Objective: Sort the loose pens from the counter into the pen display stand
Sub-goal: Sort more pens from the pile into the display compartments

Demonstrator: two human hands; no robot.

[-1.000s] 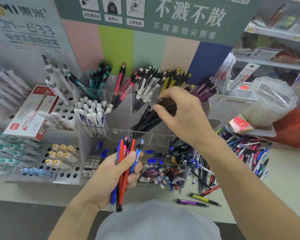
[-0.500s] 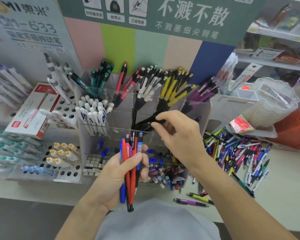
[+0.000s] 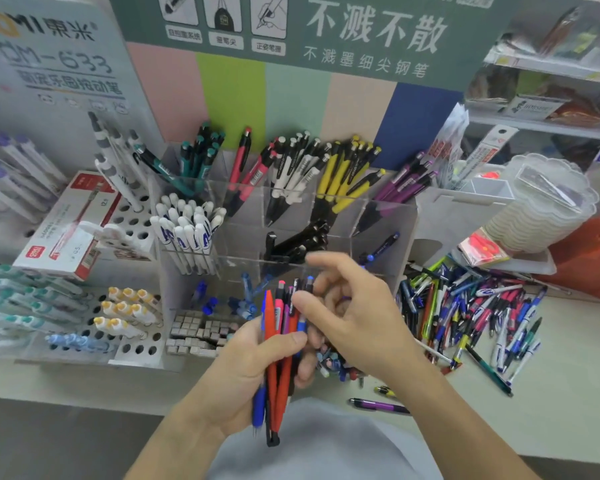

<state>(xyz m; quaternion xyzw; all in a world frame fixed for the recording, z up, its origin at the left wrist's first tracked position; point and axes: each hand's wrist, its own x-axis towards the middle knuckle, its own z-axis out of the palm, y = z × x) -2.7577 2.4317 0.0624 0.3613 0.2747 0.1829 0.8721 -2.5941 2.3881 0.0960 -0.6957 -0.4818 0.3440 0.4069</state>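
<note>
My left hand grips a bundle of loose pens, red, blue, pink and black, upright in front of the clear pen display stand. My right hand is right beside the bundle with its fingers loosely spread. Its thumb touches the pens' upper ends and it holds nothing. In the stand's middle compartment lie black pens. The back row holds teal, red, white, yellow and purple pens. A pile of loose pens lies on the counter to the right.
A purple pen lies alone at the counter's front edge. On the left stand a white perforated pen holder and a red-and-white box. A stack of clear plastic trays stands at the back right.
My right hand let go of a black pen in the stand's middle compartment and drew back down to the bundle. My left hand raised the bundle slightly.
</note>
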